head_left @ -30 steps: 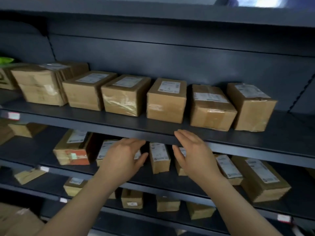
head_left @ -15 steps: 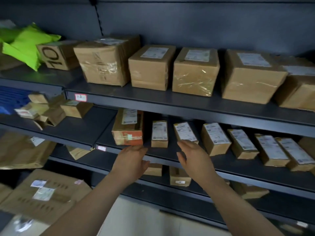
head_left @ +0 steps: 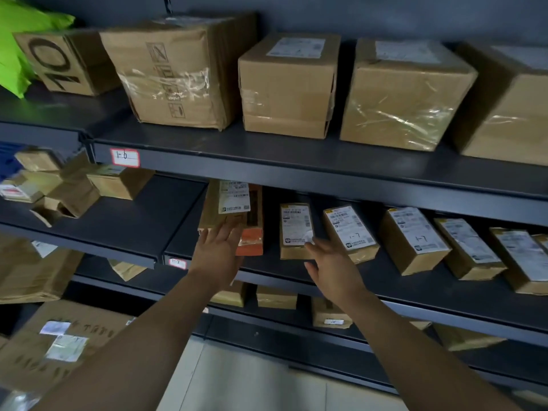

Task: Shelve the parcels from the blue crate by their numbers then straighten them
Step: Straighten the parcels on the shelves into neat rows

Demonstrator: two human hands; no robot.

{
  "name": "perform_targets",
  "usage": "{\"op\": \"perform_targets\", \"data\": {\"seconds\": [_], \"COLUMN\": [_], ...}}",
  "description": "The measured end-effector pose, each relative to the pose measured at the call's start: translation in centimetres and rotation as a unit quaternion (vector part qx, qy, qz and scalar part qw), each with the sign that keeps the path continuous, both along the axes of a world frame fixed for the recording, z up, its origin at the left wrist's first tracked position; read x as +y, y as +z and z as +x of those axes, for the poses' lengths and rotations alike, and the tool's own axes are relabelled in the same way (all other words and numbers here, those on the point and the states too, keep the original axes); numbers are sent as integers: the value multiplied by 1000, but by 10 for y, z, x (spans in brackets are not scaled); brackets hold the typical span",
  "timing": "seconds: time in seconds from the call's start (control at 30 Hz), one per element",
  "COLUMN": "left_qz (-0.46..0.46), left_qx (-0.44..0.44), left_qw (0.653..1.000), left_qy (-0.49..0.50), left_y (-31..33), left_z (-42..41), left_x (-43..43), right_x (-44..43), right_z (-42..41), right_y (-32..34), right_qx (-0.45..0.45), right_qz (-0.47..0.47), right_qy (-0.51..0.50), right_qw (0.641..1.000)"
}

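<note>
A dark shelf tagged 1-7 (head_left: 385,280) holds a row of small brown parcels with white labels. Leftmost is a tall brown and orange parcel (head_left: 252,221); my left hand (head_left: 218,253) lies flat against its front face, fingers spread. Beside it stands a narrow upright parcel (head_left: 295,229), and my right hand (head_left: 330,266) reaches its lower right corner with fingers apart. Neither hand holds anything. More labelled parcels (head_left: 412,238) run on to the right. The shelf above, tagged 1-6 (head_left: 267,161), carries larger cartons (head_left: 287,87).
A green bag (head_left: 12,46) and a box marked "NO" (head_left: 59,63) sit top left. A jumble of small boxes (head_left: 59,188) lies on the left bay's shelf. Large cartons (head_left: 53,345) stand on the floor at lower left. Lower shelves hold more small parcels (head_left: 275,296).
The view has swung left and down from the 1-6 shelf to the 1-7 shelf. Both hands moved forward and now touch the two leftmost parcels there.
</note>
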State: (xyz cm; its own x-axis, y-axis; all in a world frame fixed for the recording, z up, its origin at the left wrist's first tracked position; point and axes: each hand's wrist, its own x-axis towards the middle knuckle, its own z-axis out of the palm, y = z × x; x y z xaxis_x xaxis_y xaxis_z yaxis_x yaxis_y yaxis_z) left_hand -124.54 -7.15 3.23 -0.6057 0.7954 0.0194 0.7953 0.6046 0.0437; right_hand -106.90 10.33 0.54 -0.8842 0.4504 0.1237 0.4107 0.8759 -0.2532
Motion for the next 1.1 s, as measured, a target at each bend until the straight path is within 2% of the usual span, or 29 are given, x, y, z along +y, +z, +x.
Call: {"op": "perform_targets", "data": {"seconds": [0.1, 0.23, 0.33, 0.47, 0.67, 0.93, 1.1], "left_qz": [-23, -33, -26, 15, 17, 18, 26], "left_qx": [6, 29, 37, 44, 49, 43, 43], "left_qw": [1000, 997, 994, 990, 985, 986, 985], "left_qy": [-7, -65, -102, -133, -162, -163, -162], "left_y": [-11, -24, -33, -39, -46, -43, -36], "left_z": [-29, -67, -88, -118, -151, -152, -144], "left_x": [8, 13, 5, -20, -35, -34, -31], "right_x": [4, 9, 3, -21, -53, -62, -62], "right_z": [-23, -54, -68, -84, -107, -124, -118], "right_y": [-10, -23, -38, -45, -50, -47, -40], "right_qx": [-60, -103, -97, -81, -93, -88, -80], "right_qz": [7, 0, -31, -21, -17, -47, -33], "right_qy": [-14, -54, -90, -138, -154, -156, -139], "right_qw": [998, 993, 991, 987, 984, 983, 987]}}
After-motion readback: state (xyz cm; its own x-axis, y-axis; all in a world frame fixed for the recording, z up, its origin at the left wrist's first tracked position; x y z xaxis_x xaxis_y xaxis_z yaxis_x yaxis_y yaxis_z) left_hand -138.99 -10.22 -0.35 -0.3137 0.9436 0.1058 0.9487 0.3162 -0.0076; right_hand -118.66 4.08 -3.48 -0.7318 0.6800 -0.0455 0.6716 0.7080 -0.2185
